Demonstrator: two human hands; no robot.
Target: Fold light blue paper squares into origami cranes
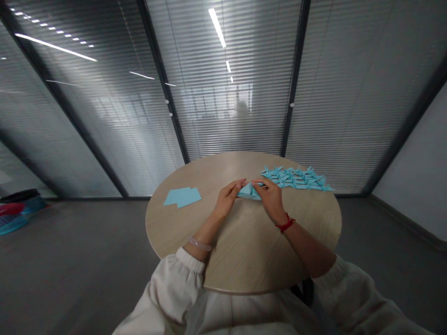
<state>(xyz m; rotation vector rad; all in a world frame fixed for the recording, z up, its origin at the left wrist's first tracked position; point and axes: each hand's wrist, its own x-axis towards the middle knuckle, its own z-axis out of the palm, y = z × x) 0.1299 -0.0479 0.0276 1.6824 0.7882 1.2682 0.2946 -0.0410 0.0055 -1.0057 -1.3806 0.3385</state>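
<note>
Between my two hands is a partly folded piece of blue origami paper (249, 191), held just above the middle of the round table. My left hand (228, 196) pinches its left side with thumb and fingers. On the other side, my right hand (270, 197) grips the right edge, fingers curled over the top. Rows of folded blue paper cranes (295, 177) lie just beyond my right hand. Off to the left rest a few flat blue paper sheets (182, 197), partly overlapping.
The round wooden table (244, 251) stands before me, its near edge at my lap. Behind it rises a glass wall with blinds (230, 130). Blue and red baskets (14, 216) sit on the floor at far left. A white wall (419, 163) is at right.
</note>
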